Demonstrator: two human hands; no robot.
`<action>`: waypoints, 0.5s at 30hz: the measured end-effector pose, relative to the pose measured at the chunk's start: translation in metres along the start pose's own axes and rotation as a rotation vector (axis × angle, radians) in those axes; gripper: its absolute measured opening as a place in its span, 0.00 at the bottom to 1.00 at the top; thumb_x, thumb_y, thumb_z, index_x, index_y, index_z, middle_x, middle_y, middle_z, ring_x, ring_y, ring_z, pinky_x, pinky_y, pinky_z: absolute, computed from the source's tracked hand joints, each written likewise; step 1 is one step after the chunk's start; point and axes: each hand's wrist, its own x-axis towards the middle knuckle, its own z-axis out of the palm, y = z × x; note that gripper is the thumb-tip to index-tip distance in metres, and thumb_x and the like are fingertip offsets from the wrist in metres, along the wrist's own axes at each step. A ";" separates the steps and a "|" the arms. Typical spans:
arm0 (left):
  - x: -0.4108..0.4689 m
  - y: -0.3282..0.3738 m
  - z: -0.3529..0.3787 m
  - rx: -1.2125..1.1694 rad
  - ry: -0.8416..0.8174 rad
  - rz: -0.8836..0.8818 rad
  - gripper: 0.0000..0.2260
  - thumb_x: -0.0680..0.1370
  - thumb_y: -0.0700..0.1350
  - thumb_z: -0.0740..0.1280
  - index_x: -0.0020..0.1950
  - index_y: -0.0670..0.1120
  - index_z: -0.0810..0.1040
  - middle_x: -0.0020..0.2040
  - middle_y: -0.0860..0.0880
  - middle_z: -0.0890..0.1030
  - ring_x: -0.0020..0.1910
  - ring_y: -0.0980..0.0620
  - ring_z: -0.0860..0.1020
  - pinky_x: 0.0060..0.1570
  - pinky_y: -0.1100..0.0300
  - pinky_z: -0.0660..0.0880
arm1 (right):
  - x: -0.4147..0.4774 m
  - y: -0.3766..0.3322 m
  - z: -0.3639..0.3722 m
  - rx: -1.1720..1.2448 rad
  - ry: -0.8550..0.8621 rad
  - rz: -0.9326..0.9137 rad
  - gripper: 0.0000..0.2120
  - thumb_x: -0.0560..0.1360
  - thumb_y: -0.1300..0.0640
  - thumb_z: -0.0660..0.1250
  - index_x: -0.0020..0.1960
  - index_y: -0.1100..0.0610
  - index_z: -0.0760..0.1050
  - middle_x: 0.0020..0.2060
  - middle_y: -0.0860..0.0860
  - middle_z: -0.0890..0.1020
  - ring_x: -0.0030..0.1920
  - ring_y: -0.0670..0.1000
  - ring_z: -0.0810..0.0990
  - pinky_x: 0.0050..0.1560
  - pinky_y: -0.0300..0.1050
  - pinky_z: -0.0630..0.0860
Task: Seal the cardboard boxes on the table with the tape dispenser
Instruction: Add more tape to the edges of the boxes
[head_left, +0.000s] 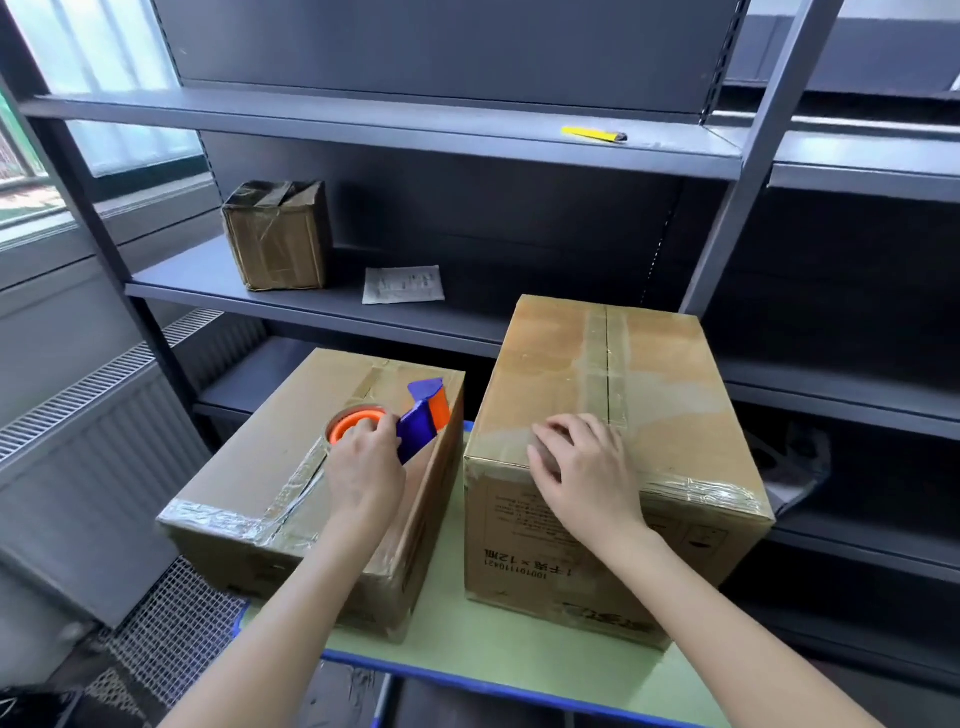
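Bare arms sit nearest the lens. Left forearm (280, 613) runs up from the lower edge to the low box (249, 483); right forearm (717, 608) runs up to the tall box (665, 415).

Both boxes stand side by side on the desk (493, 657), which has a green top and a blue edge. A narrow gap lies between them, with the low box on the left.

Left hand (363, 467): its grip is closed round the tape dispenser (418, 421), fingers curled over the orange hub of the tape roll (348, 423). The dispenser has a blue body and an orange front end. It sits on top of the low box, toward the right side, nose pointing away from the person. Clear tape, wrinkled, runs along that box's centre seam and across its near top edge.

Right hand (587, 467): the grip is loose and holds nothing. Fingers are lightly bent, and the hand lies on top of the tall box near its front edge, left of the centre seam. The seam shows as a dark line with tape strips on either side. A crinkled band of tape wraps the near top edge on the right. Print on the front face reads upside down.

Behind the desk stands a dark grey shelf rack (467, 124). Its middle shelf holds a small taped box (278, 236) with a sheet of paper (402, 285) near it. A yellow cutter (592, 134) lies on the shelf above. At left, a radiator (104, 426) sits below a window (104, 78).
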 end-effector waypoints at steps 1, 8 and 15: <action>-0.003 -0.005 0.003 0.049 -0.031 -0.002 0.11 0.76 0.37 0.64 0.58 0.42 0.77 0.47 0.42 0.79 0.44 0.40 0.76 0.34 0.55 0.64 | -0.001 0.000 0.001 -0.012 0.003 0.001 0.20 0.74 0.48 0.54 0.50 0.55 0.82 0.47 0.51 0.82 0.51 0.55 0.79 0.53 0.51 0.75; -0.017 -0.024 0.020 0.189 -0.163 -0.004 0.12 0.78 0.42 0.62 0.62 0.45 0.74 0.49 0.45 0.79 0.47 0.43 0.77 0.35 0.55 0.69 | -0.003 -0.002 0.003 -0.058 0.048 -0.017 0.18 0.75 0.52 0.55 0.49 0.56 0.82 0.45 0.51 0.83 0.45 0.53 0.80 0.49 0.49 0.76; -0.021 -0.033 0.029 0.194 -0.119 0.101 0.10 0.70 0.37 0.73 0.50 0.39 0.81 0.35 0.42 0.79 0.30 0.42 0.77 0.26 0.56 0.73 | -0.004 -0.002 0.003 -0.074 0.044 -0.024 0.18 0.75 0.53 0.55 0.50 0.56 0.82 0.45 0.52 0.84 0.45 0.53 0.81 0.47 0.48 0.77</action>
